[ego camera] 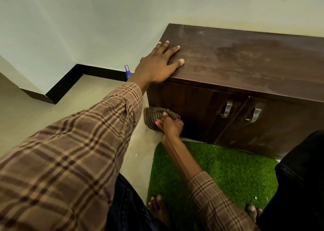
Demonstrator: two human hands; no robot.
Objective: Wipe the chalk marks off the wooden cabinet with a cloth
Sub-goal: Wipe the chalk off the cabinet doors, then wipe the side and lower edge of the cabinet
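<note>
So the left hand (158,64) is planted flat on the top of the wooden cabinet (245,62), right at its near-left corner, fingers (172,49) straight and spread out, palm down on the surface. The top has pale, hazy chalk smears (233,53) across it, mostly off toward 3 o'clock from that hand.

Down at about 6 o'clock from the left hand, the right hand (169,125) is low against the front of the cabinet, fingers curled around a bunched-up checked cloth (157,116). The cloth is pressed on the lower left part of the left door, close to the floor. Two metal handles (226,110) sit further over at 3 o'clock from the cloth, one per door.

Both arms are in a brown plaid sleeve (78,152). Bare toes rest on a green grass-style mat (228,169) in front of the cabinet. A small blue object (127,71) leans by the wall at 9 o'clock from the left hand; can't tell what it is.
</note>
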